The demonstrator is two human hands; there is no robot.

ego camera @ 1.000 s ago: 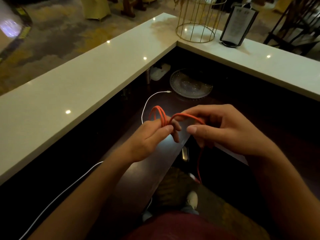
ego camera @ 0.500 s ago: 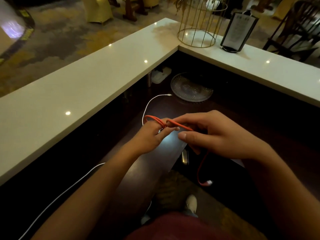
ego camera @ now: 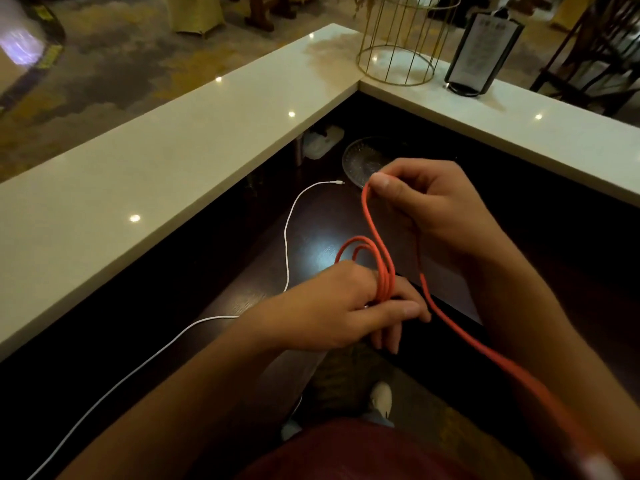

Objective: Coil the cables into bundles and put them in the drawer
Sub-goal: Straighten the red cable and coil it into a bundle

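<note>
An orange cable is partly wound into loops that my left hand grips between thumb and fingers above the dark desk. My right hand is raised beyond it and pinches a strand of the same cable at thumb and fingertip. The free tail runs down to the lower right, close to the camera and blurred. A white cable lies loose on the desk, its plug end pointing right near a glass dish; its other part trails off to the lower left. No drawer shows plainly.
A pale L-shaped counter top borders the desk on the left and back. On it stand a gold wire basket and a black menu stand. A glass dish and a white object sit under the counter corner.
My right hand has lifted away from the left, drawing out a long strand of orange cable. The left hand has moved nearer me with the loops. The tail now swings toward the camera.
</note>
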